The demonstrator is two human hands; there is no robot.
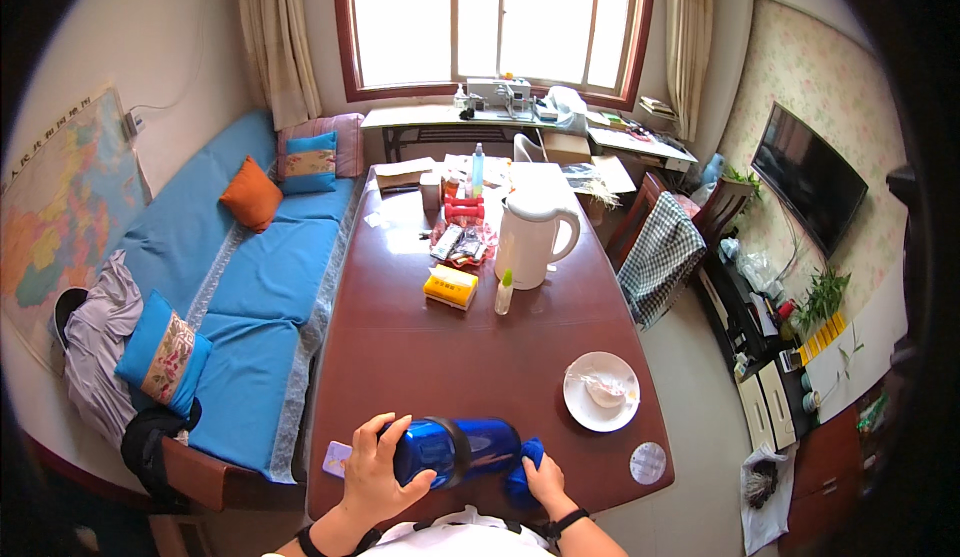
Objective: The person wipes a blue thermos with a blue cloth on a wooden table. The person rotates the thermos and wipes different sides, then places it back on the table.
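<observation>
A shiny blue bottle (487, 446) with a black band lies on its side just over the near part of the dark red table (420, 362); whether it touches the top I cannot tell. My left hand (379, 463) grips its left end, fingers over the top and thumb underneath. At the bottle's right end, my right hand (546, 480) is closed on a bunched blue cloth (523, 474), which lies against or right beside that end. A light purple phone or card-like item (337, 459) is partly hidden behind my left hand.
A white plate (589, 420) with crumpled plastic wrap and a round white coaster (647, 463) lie to the right. Farther back stand a white electric kettle (523, 249), a small spray bottle (504, 294) and a yellow tissue pack (450, 287). A blue sofa (262, 279) runs along the left.
</observation>
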